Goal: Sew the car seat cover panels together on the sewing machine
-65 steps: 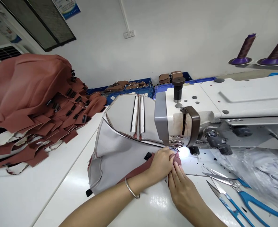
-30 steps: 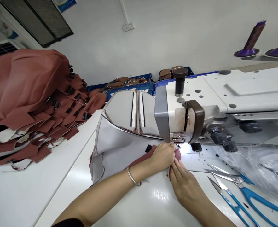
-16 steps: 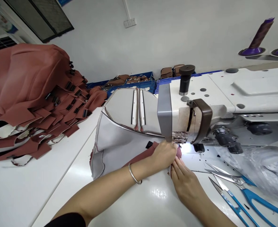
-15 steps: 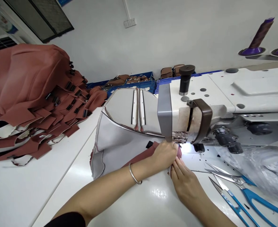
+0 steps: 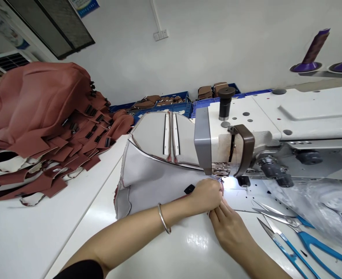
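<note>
- The fabric piece lies on the white surface, its near right edge at the needle area of the sewing machine, under a bright lamp glow.
- Its left edge stops short of the long joint that crosses the surface diagonally.
- The far end reaches back toward the blue crates by the wall.
- Glossy white surface shows between the two forearms, and another broad strip runs from the piece to the pile of rust-red pieces at the left.
- Room on the right is tighter: two blue-handled scissors lie near the right forearm, with a clear plastic bag behind them.
- The machine's grey end cover overhangs the far side of the work, just above the left hand.
- The piece is pale grey on the upturned face, smooth and softly sagging, with a dark-edged curved seam across it and two white strips lined in black standing side by side on the far panel.
- A little rust-red shows at its near edge, beside a small black tab.
- The left fingers are curled tightly, pinching that near edge.
- The right hand has its fingers together, tips meeting the left hand; whether they grip cannot be told.
</note>
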`<act>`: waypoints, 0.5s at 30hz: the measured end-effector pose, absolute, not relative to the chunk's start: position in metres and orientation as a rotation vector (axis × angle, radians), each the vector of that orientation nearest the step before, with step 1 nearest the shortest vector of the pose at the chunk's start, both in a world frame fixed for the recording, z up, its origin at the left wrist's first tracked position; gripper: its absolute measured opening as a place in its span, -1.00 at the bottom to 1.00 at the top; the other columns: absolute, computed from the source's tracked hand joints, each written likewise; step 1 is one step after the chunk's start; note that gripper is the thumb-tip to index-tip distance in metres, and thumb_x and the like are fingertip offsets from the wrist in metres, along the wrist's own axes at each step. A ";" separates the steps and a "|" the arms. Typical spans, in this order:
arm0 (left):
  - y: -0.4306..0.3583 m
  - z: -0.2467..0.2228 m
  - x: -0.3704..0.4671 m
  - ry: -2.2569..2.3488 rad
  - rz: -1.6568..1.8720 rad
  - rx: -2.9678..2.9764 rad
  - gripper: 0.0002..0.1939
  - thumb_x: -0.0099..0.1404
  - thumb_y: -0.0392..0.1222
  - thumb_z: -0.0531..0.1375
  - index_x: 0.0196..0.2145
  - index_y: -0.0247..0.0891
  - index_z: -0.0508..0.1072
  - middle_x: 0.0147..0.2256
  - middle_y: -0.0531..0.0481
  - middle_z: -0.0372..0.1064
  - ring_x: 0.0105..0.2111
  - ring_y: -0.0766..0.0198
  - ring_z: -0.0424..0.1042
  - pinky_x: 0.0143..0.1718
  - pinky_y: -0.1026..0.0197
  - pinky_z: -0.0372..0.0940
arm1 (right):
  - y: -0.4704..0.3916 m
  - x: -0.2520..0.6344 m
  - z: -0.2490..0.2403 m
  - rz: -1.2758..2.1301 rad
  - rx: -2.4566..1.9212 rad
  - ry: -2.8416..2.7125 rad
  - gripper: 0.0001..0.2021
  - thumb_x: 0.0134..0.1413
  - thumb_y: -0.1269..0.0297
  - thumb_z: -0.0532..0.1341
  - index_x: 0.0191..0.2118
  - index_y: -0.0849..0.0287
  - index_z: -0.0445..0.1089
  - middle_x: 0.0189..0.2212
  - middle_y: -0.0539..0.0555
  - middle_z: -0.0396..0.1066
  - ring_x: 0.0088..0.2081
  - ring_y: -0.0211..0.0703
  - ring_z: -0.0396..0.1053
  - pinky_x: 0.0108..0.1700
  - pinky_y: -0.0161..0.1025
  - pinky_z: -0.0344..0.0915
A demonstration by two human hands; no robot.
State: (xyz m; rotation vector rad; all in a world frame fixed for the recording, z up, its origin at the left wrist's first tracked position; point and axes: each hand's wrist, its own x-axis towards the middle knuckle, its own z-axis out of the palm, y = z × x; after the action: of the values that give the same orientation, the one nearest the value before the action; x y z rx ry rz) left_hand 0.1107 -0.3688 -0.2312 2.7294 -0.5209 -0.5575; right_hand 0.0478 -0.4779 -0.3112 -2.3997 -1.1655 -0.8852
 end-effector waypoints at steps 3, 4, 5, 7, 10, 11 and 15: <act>-0.367 -0.231 0.114 -0.431 -0.547 2.508 -0.81 0.11 -0.37 0.00 -0.59 -0.29 0.32 -0.55 0.06 0.30 -0.49 0.36 0.24 -0.43 0.31 0.12 | -0.477 0.049 -0.312 -0.863 -2.407 -1.144 -0.71 0.03 0.65 -0.05 -0.26 0.56 0.40 -0.21 0.48 0.36 0.00 0.23 0.27 -0.01 0.16 0.29; -0.366 -0.232 0.115 -0.425 -0.534 2.468 -0.81 0.10 -0.37 0.00 -0.61 -0.29 0.30 -0.57 0.08 0.27 -0.50 0.37 0.22 -0.45 0.32 0.10 | -0.477 0.049 -0.312 -0.853 -2.414 -1.146 -0.71 0.05 0.64 -0.06 -0.27 0.54 0.40 -0.22 0.47 0.37 0.00 0.21 0.28 0.00 0.16 0.28; -0.366 -0.233 0.115 -0.424 -0.526 2.447 -0.82 0.09 -0.37 0.01 -0.62 -0.29 0.28 -0.59 0.08 0.24 -0.52 0.38 0.20 -0.46 0.32 0.09 | -0.477 0.049 -0.312 -0.849 -2.416 -1.146 -0.71 0.06 0.64 -0.07 -0.29 0.52 0.40 -0.24 0.45 0.37 -0.01 0.19 0.29 0.01 0.17 0.27; -0.366 -0.234 0.117 -0.414 -0.524 2.439 -0.81 0.09 -0.37 0.01 -0.64 -0.29 0.28 -0.61 0.09 0.21 -0.53 0.38 0.17 -0.46 0.32 0.07 | -0.477 0.050 -0.311 -0.841 -2.420 -1.139 -0.71 0.07 0.63 -0.07 -0.31 0.49 0.40 -0.25 0.42 0.38 -0.03 0.17 0.31 0.02 0.18 0.26; -0.367 -0.236 0.119 -0.374 -0.545 2.450 -0.81 0.11 -0.35 0.01 -0.60 -0.29 0.33 -0.58 0.07 0.23 -0.51 0.36 0.17 -0.45 0.31 0.07 | -0.478 0.053 -0.311 -0.838 -2.426 -1.132 -0.71 0.09 0.63 -0.07 -0.31 0.49 0.40 -0.23 0.43 0.37 -0.01 0.17 0.29 0.03 0.16 0.26; -0.368 -0.236 0.120 -0.356 -0.553 2.455 -0.82 0.11 -0.34 0.01 -0.58 -0.29 0.34 -0.57 0.07 0.24 -0.50 0.35 0.18 -0.45 0.31 0.07 | -0.479 0.054 -0.312 -0.834 -2.436 -1.139 -0.72 0.10 0.63 -0.07 -0.31 0.49 0.40 -0.23 0.42 0.37 -0.01 0.18 0.28 0.03 0.15 0.26; -0.371 -0.231 0.122 -0.329 -0.595 2.487 -0.87 0.08 -0.33 0.03 -0.59 -0.28 0.27 -0.57 0.06 0.22 -0.50 0.35 0.17 -0.48 0.30 0.04 | -0.481 0.057 -0.313 -0.816 -2.458 -1.150 -0.74 0.13 0.61 -0.05 -0.30 0.47 0.39 -0.28 0.36 0.38 -0.08 0.11 0.33 0.02 0.16 0.26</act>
State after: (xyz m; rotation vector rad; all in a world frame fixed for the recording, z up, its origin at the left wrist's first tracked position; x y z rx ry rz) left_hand 0.1217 -0.3712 -0.2312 2.4873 -0.3289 -0.5949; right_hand 0.0575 -0.4806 -0.3133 -2.4576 -1.1498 -0.8164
